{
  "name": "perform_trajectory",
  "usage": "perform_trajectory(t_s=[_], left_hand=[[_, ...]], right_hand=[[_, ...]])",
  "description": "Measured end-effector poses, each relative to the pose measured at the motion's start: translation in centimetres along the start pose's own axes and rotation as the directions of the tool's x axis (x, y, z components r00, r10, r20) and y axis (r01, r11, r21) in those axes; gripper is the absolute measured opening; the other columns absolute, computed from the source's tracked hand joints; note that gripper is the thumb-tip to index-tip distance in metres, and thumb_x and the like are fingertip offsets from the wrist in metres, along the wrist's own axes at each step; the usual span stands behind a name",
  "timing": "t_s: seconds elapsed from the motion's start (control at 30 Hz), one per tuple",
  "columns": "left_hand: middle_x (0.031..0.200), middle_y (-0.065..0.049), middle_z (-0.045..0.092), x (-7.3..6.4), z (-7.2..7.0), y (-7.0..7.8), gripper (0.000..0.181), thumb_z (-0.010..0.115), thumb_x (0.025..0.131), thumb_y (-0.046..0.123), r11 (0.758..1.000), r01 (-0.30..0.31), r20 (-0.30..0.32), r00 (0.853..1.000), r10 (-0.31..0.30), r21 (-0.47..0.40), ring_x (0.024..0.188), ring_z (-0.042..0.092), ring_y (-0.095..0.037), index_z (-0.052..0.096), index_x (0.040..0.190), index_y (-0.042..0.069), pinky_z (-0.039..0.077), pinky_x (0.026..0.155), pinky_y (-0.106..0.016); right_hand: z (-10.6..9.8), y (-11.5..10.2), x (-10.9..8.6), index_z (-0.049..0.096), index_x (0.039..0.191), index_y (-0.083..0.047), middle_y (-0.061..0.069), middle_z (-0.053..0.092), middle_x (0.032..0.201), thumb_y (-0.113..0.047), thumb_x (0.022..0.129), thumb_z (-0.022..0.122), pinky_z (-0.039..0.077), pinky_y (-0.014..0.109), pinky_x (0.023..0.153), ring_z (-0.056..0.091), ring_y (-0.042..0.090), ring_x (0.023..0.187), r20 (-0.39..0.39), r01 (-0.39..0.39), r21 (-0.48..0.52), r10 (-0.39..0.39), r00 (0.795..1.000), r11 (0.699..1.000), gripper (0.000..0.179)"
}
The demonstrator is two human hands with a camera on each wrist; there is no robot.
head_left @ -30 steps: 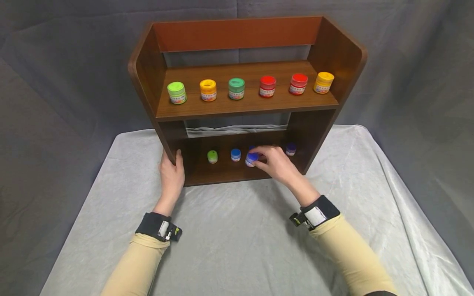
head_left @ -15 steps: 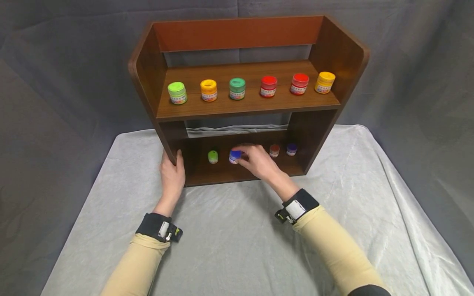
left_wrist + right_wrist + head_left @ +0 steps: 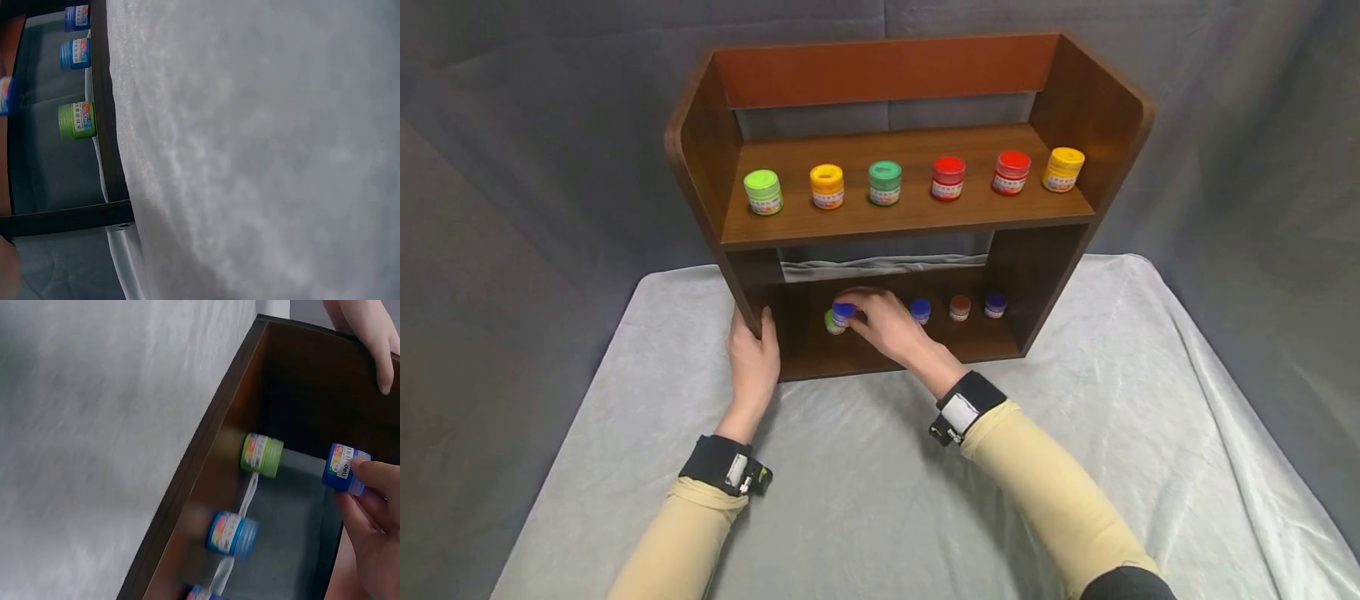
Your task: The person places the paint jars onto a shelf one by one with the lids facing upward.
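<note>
My right hand pinches a dark blue paint jar between thumb and fingers. In the head view that jar overlaps the light green jar on the lower shelf; the right wrist view shows it held above the boards, apart from the green one. A lighter blue jar stands beside the green one, hidden behind my right hand in the head view. My left hand grips the left side panel of the dark wooden shelf unit, its thumb on the inner face.
Further right on the lower shelf are another blue jar, a brownish-red jar and a purple jar. Several jars, including a green one, line the upper shelf. Grey cloth covers the table.
Carrying the dark blue jar, my right hand has moved left along the lower shelf, uncovering the brownish-red and blue jars. My left hand stays on the side panel.
</note>
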State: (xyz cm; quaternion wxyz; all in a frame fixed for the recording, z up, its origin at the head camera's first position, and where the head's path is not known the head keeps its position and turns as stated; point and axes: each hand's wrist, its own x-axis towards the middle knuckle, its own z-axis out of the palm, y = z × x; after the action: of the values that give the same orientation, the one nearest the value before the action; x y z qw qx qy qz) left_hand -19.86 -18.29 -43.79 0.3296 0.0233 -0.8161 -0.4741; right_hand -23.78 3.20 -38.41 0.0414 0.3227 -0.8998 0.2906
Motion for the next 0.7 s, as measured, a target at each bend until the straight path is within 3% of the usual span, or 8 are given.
perform_trajectory(t_s=[0.33, 0.7], left_hand=[[0.116, -0.027, 0.065, 0.0, -0.1, 0.0, 0.035, 0.053, 0.102, 0.020, 1.000, -0.027, -0.031, 0.999, 0.028, 0.007, 0.114, 0.062, -0.042, 0.055, 0.127, -0.005, 0.046, 0.097, -0.053], [0.116, -0.027, 0.066, -0.1, 0.1, 0.0, 0.037, 0.052, 0.103, 0.021, 0.999, -0.042, -0.046, 0.998, 0.044, 0.033, 0.113, 0.063, -0.043, 0.055, 0.130, -0.004, 0.048, 0.094, -0.055]], right_hand=[[3.5, -1.4, 1.6, 0.064, 0.131, -0.007, 0.010, 0.063, 0.138, -0.011, 0.096, 0.066, 0.047, 0.035, 0.108, 0.059, 0.025, 0.130, 0.064, 0.036, -0.015, -0.035, 0.997, 0.999, 0.036], [6.2, -2.1, 3.1, 0.066, 0.127, -0.007, 0.008, 0.066, 0.133, -0.011, 0.095, 0.066, 0.048, 0.033, 0.107, 0.062, 0.023, 0.126, 0.037, 0.083, -0.077, -0.080, 0.996, 0.994, 0.032]])
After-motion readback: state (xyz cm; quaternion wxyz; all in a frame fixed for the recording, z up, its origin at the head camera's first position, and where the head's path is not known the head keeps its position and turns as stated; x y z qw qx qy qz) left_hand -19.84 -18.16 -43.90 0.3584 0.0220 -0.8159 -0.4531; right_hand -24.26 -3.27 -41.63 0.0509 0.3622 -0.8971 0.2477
